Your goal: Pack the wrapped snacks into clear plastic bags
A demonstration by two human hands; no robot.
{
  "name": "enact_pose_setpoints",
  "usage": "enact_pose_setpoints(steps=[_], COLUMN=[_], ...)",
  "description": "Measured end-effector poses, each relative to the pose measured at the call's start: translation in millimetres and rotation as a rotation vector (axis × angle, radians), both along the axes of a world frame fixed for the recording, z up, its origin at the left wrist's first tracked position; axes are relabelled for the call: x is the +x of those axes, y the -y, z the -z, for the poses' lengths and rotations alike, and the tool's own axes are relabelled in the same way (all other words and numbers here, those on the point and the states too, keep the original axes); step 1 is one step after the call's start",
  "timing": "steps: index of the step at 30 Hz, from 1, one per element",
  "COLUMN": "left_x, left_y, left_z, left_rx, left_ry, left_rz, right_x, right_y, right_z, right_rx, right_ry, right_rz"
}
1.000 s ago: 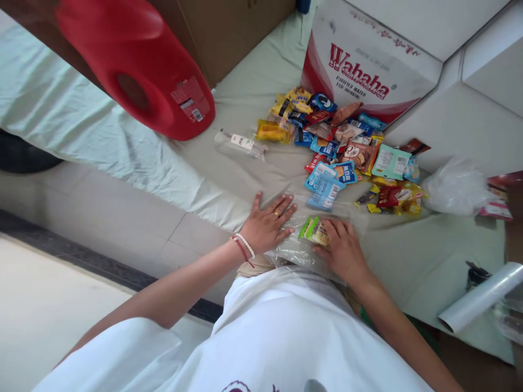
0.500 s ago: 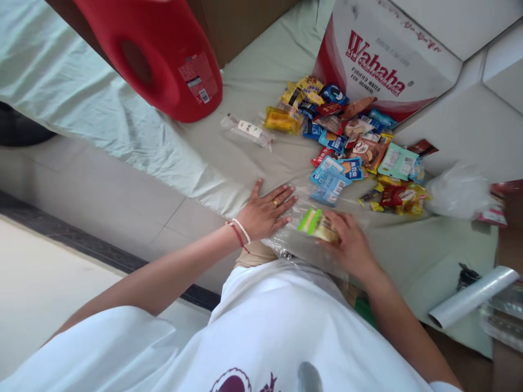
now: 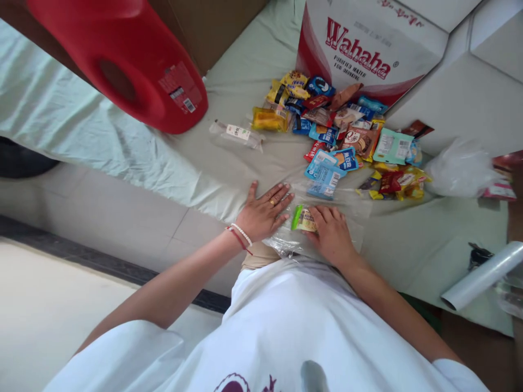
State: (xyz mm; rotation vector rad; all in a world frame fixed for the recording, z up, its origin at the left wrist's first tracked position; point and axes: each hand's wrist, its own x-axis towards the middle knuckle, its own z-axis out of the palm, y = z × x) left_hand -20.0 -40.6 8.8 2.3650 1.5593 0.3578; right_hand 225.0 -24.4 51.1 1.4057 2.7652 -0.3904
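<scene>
My left hand (image 3: 265,213) lies flat with fingers spread on the left part of a clear plastic bag (image 3: 353,215). Just right of it, a small snack packet (image 3: 303,218) with a bright green end rests on the bag. My right hand (image 3: 332,231) grips the packet's right end, fingers over the top and thumb at the lower edge; that end is hidden. Beyond the hands, the nearest things are light-blue snack packets (image 3: 324,182) at the front of a pile of wrapped snacks (image 3: 355,142).
A red jug (image 3: 163,98) stands at the back left, with a clear wrapped snack (image 3: 237,134) near its base. Behind the pile is a Wahaha carton (image 3: 368,49). A crumpled plastic bag (image 3: 460,169) and a grey roll (image 3: 482,275) lie to the right on the pale green cloth (image 3: 196,163).
My right hand has moved slightly left and set the snack packet down on the clear bag, its grip still on it. My left hand stays flat. The camera view has shifted a little.
</scene>
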Motion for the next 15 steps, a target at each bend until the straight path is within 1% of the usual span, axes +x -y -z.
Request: enact_pose_setpoints(steps=[6,15], left_x=[-3,-5], left_y=[0,0], left_z=[1.0,0.6], left_rx=[-0.004,0.006], left_ry=[-0.017,-0.023], left_rz=[0.02,-0.023], right_x=[18,6], right_y=[-6,-4], right_z=[4.2,6.8], right_rx=[0.011,0.005], right_ry=[-0.006,0.002], right_rz=[-0.018,0.005])
